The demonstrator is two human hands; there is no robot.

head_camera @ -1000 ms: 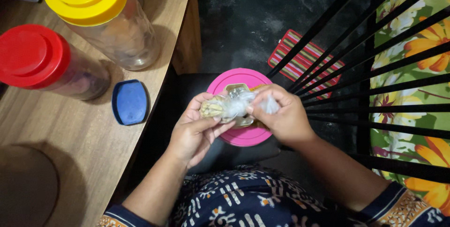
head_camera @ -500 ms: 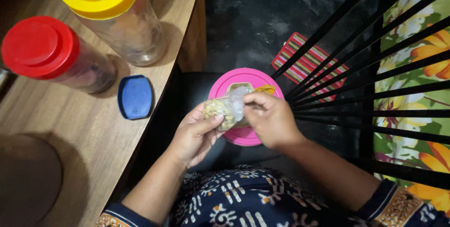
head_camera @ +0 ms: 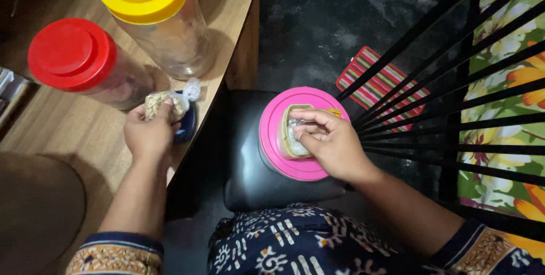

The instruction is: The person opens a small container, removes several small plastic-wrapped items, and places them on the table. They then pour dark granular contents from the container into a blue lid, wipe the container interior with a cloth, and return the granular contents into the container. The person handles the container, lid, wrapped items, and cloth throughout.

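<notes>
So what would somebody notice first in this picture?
Probably the bright lids: a yellow-lidded jar and a red-lidded jar on the wooden table at the left. Then the pink lid in the middle under the right hand, while the left hand holds a small plastic packet.

Two jars [head_camera: 113, 42] on table [head_camera: 68, 139], left of stool-top container [head_camera: 295, 133].

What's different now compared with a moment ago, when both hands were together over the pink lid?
The left hand carried the small clear bag left to the blue lid on the wooden table. The right hand let go and now reaches into the open container. The jars stayed put.
</notes>
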